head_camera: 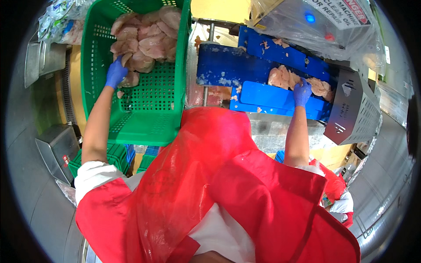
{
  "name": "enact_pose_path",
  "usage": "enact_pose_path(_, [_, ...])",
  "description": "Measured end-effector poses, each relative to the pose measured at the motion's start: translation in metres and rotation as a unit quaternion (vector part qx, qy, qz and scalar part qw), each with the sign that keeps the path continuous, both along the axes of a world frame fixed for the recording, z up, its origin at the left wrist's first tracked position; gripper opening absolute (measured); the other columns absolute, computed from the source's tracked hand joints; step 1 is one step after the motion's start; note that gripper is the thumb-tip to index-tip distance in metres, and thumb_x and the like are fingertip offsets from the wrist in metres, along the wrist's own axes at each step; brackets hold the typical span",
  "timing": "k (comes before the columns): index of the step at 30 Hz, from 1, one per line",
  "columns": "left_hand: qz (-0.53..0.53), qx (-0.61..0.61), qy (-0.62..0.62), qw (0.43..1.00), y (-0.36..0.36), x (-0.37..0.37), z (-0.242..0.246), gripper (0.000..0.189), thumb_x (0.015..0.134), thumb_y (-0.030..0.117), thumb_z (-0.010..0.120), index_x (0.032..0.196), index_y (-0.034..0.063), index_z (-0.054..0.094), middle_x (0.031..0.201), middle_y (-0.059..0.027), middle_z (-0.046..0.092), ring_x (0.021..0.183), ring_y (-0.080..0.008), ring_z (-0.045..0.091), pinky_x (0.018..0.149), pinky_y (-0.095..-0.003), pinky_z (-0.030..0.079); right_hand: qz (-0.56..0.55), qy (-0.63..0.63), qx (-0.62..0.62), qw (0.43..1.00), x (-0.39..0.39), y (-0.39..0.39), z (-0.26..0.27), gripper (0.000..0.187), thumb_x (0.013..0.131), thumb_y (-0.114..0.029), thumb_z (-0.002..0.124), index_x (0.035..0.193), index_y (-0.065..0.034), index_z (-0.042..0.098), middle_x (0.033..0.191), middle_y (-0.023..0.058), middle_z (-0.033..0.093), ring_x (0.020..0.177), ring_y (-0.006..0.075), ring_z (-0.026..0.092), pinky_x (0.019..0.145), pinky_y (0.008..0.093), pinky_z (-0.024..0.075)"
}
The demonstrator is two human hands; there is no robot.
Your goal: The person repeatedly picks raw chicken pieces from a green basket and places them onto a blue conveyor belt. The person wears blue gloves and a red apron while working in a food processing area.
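Note:
My left hand [117,72], in a blue glove, is inside a green perforated plastic crate [151,126]. Its fingers close on the edge of a raw chicken piece [126,59] at the near left of a heap of chicken breasts [153,42]. On the right, my gloved right hand [302,92] reaches over the blue guide rail of a conveyor. Its fingertips touch raw chicken pieces [283,77] lying in a row on the blue belt [230,64]. More chicken [320,88] lies just right of that hand, beside the metal guard. Whether the right fingers grip a piece is hidden.
A slotted metal guard [345,105] covers the belt's right end. Behind it stands a plastic-wrapped machine housing [312,23] with a warning sign and a lit blue button. Meat scraps lie on the blue side plates [283,49]. Another person [340,200] is at lower right.

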State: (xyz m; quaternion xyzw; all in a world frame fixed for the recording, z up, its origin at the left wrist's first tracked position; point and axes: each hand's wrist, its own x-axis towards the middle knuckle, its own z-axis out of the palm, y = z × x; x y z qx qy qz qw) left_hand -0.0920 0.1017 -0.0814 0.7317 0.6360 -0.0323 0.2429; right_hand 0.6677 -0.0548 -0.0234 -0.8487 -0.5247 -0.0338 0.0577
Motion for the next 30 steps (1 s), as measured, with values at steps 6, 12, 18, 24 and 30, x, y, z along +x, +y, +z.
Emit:
enact_pose_path(6, [0.185,0.114,-0.485,0.847,-0.035,0.132,0.142,0.061,0.078,0.016,0.067,0.131,-0.0046,0.044,0.123,-0.0145,0.055,0.115,-0.0252,0.054,0.1,-0.0381,0.044,0.016,0.454,0.117,0.883,-0.15,0.039,0.081,0.043,0.087,-0.026,0.068,0.124,-0.0054,0.06,0.113,0.0185,0.064,0.102,0.0305,0.063,0.087,0.0416,0.0514])
enact_pose_path(12, [0.063,0.014,-0.709,0.702,-0.07,0.258,0.226,0.06,0.079,0.019,0.075,0.126,0.0043,0.041,0.126,-0.0118,0.047,0.117,-0.0203,0.049,0.101,-0.0355,0.041,0.009,0.854,0.094,0.512,-0.285,0.045,0.123,0.041,0.082,-0.015,0.065,0.122,-0.0085,0.054,0.125,0.0125,0.055,0.111,0.0258,0.058,0.095,0.0371,0.0496])
enact_pose_path(18, [0.122,0.183,0.009,0.975,-0.015,0.096,0.035,0.063,0.077,0.036,0.071,0.128,0.0054,0.049,0.113,-0.0233,0.055,0.115,-0.0446,0.049,0.096,-0.0496,0.045,0.061,0.24,-0.003,0.969,-0.136,0.027,0.044,0.026,0.081,-0.015,0.068,0.106,-0.0063,0.069,0.111,0.0164,0.062,0.109,0.0288,0.057,0.098,0.0382,0.0441])
enact_pose_path(24, [0.199,0.135,0.045,0.969,0.007,0.026,-0.057,0.035,0.081,0.018,0.062,0.115,0.0113,0.061,0.11,-0.026,0.06,0.103,-0.0435,0.06,0.083,-0.0477,0.052,0.112,0.232,0.073,0.963,-0.149,0.025,0.043,0.027,0.082,-0.016,0.07,0.108,-0.0091,0.07,0.117,0.0167,0.061,0.115,0.0303,0.055,0.097,0.0397,0.0451])
enact_pose_path(30, [0.148,0.22,-0.217,0.939,-0.021,0.086,0.095,0.025,0.076,0.009,0.067,0.1,0.0018,0.063,0.101,-0.0224,0.065,0.094,-0.0377,0.065,0.081,-0.041,0.053,0.054,0.68,-0.053,0.729,-0.29,0.069,0.12,0.045,0.086,-0.011,0.069,0.128,-0.005,0.057,0.126,0.0132,0.057,0.107,0.0222,0.06,0.085,0.0318,0.0521])
